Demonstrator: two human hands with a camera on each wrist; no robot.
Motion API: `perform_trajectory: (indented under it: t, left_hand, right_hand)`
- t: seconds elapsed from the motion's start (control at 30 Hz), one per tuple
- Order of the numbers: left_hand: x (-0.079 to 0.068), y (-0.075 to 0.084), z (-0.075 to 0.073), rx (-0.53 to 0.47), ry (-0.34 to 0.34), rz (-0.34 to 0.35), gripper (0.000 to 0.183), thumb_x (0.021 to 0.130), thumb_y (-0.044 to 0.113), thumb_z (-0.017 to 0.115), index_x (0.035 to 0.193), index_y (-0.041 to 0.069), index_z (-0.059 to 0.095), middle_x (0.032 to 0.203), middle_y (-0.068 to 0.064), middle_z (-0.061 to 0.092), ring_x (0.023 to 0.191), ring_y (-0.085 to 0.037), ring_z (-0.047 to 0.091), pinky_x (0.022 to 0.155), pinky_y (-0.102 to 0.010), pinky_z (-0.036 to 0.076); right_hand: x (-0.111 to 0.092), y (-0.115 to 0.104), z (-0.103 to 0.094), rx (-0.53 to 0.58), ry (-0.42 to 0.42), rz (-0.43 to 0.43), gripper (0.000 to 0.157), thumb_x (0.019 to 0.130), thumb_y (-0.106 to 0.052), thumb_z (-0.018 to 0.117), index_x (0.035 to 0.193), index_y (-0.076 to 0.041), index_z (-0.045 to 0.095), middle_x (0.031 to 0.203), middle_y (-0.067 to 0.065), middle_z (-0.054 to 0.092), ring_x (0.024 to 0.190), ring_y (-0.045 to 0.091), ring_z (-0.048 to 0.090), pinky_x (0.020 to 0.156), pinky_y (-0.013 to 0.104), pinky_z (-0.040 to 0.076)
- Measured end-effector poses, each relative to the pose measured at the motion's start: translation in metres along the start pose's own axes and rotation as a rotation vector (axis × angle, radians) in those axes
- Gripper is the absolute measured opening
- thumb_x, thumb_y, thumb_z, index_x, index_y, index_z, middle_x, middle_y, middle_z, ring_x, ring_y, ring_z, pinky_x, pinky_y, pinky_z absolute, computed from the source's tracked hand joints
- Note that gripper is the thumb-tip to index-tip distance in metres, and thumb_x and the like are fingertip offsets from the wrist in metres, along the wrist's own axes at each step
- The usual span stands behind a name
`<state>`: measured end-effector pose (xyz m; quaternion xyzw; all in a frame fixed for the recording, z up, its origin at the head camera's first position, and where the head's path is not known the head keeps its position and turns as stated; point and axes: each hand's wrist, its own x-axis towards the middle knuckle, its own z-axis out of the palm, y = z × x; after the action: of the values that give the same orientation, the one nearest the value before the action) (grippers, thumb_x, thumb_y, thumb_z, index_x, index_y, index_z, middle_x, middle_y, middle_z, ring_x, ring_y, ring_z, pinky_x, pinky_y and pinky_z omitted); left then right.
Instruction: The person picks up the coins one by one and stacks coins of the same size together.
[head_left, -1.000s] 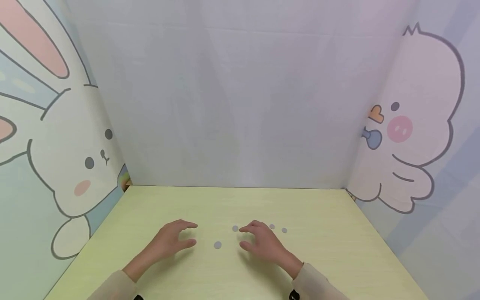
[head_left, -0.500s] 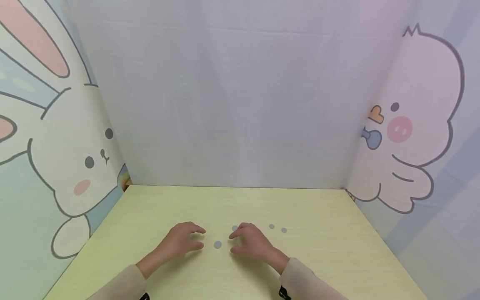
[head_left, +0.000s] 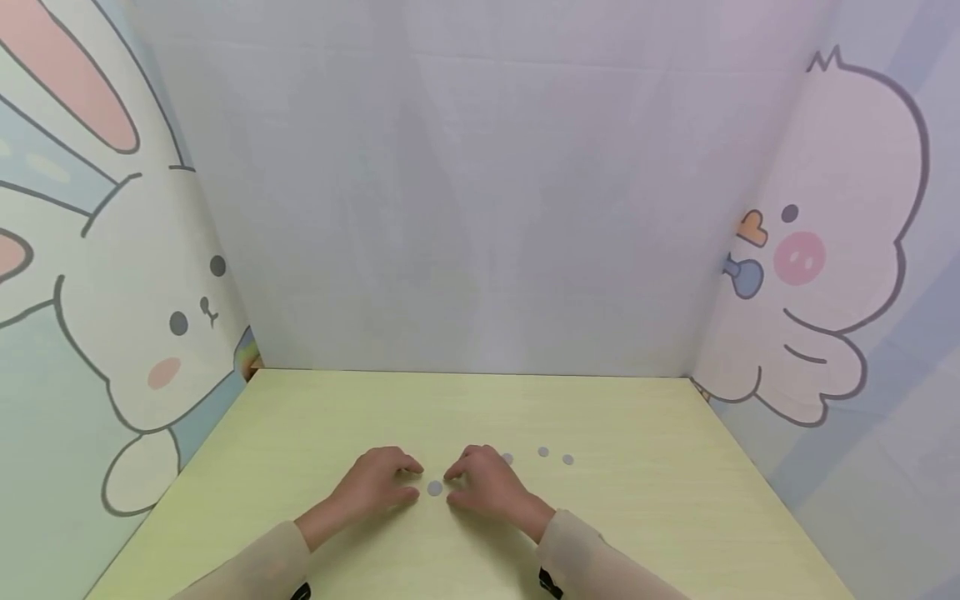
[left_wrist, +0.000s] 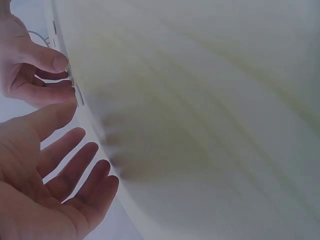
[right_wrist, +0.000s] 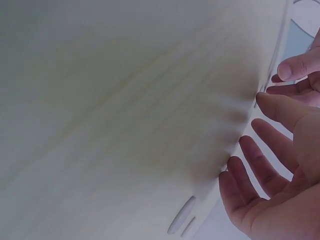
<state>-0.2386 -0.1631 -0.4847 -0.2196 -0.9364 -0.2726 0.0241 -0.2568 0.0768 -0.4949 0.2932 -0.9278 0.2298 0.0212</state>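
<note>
Left hand (left_wrist: 35,192) at lower left, fingers spaced apart, beside pale tabletop (left_wrist: 225,165). Blurred dark shadows (left_wrist: 122,145) on tabletop next to it. Right hand (left_wrist: 22,57) at upper left, nearby.

Screened-off place, kind of room unclear: pale worktop (head_left: 675,467), plain cloth (head_left: 480,208) behind, cartoon-printed cloth (head_left: 847,200) both sides.

A pair of plain, loose beige sleeves (head_left: 596,557), with a small black piece (head_left: 550,582) beneath each.
</note>
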Motion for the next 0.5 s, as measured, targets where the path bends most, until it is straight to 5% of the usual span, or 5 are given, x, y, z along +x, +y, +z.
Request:
perform_trajectory:
  t: [0.5]
  left_hand:
    - [0.005, 0.0, 0.011, 0.013, 0.06, 0.04, 0.017, 0.079, 0.015, 0.092, 0.093, 0.014, 0.083, 0.091, 0.005, 0.075, 0.089, -0.017, 0.067, 0.082, -0.038, 0.054]
  right_hand:
    - [0.007, -0.003, 0.009, 0.006, 0.036, -0.005, 0.012, 0.083, -0.02, 0.09, 0.094, -0.02, 0.087, 0.091, -0.011, 0.072, 0.085, 0.005, 0.054, 0.076, 0.022, 0.045]
